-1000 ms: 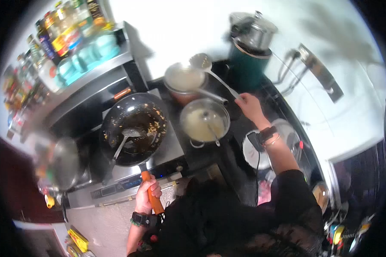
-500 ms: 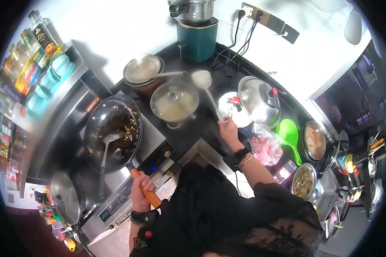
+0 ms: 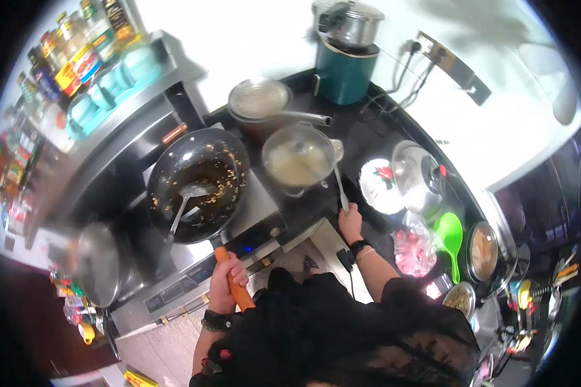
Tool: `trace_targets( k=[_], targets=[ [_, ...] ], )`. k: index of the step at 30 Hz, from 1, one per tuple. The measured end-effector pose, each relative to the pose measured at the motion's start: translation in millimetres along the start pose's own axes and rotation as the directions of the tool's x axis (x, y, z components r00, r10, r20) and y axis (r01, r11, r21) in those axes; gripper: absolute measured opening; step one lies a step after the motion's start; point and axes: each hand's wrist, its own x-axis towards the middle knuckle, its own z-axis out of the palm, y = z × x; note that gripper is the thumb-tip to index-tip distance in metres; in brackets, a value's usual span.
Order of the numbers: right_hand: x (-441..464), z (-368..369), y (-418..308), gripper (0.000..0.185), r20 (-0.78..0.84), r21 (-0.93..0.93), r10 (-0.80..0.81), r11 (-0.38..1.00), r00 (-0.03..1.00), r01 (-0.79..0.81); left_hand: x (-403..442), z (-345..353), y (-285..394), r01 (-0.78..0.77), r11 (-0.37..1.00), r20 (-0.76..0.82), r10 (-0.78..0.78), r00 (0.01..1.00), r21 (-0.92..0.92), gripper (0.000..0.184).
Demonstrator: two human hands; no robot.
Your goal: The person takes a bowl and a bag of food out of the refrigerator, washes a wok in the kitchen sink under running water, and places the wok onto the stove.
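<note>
My left hand [image 3: 228, 284] is closed around the orange handle [image 3: 222, 254] of a dark wok [image 3: 163, 184] on the cooktop. Dark liquid and small yellowish bits lie inside the wok. A metal spatula [image 3: 181, 213] rests in it, its blade in the liquid. In my right hand [image 3: 350, 226] is the handle of a long-handled ladle [image 3: 342, 187], its pale round head close beside the lidded pot [image 3: 295, 187]. What the ladle's head holds is too blurred to tell. Pale liquid shows through the pot's glass lid [image 3: 299, 149].
Behind the pot, a perforated strainer [image 3: 259, 97] sits on a brown pot. Rightward are a floral plate [image 3: 374, 197], a steel lid [image 3: 412, 174], a plastic bag [image 3: 413, 255] and a green ladle [image 3: 450, 232]. Bottles [image 3: 77, 51] line the left shelf. A pan [image 3: 99, 264] stands at the left.
The view has shifted, so the counter things appear further right. My right hand has drawn the ladle toward me, its head now beside the pot. My left hand stays on the wok handle.
</note>
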Motion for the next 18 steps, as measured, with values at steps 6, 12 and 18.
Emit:
trace_targets(
  k=[6, 12, 18],
  targets=[
    [35.7, -3.2, 40.3, 0.032, 0.212, -0.372, -0.282, 0.862, 0.936, 0.344, -6.3, 2.1, 3.2, -0.03, 0.999, -0.057, 0.032, 0.998, 0.03, 0.015],
    [109.7, -58.5, -81.9, 0.031, 0.433, 0.678, -0.294, 0.73, 0.852, -0.093, -12.7, 11.5, 3.7, -0.042, 0.999, -0.024, 0.043, 0.999, 0.015, 0.016],
    [160.6, -86.8, -215.3, 0.051, 0.828, 0.558, -0.291, 0.336, 0.479, -0.759, -22.4, 28.2, -2.1, -0.078, 0.993, -0.057, 0.083, 0.995, 0.083, 0.018]
  ],
)
